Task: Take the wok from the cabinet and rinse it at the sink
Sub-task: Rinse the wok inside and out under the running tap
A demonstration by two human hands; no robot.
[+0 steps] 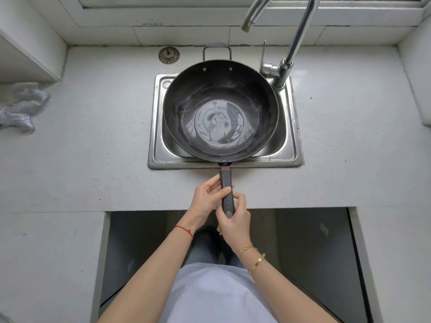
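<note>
- While the wok (pixel 221 110) was set in the sink (pixel 290 145) below the tap (pixel 286 64), its handle (pixel 226 192) was gripped by the right hand (pixel 234 221).
- The handle was held loosely by the left hand (pixel 208 195), fingers curled.

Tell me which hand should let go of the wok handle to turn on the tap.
Right, probably. The tap lever stands right of the wok, on the right hand's side; the left hand grips further up the handle.
</note>
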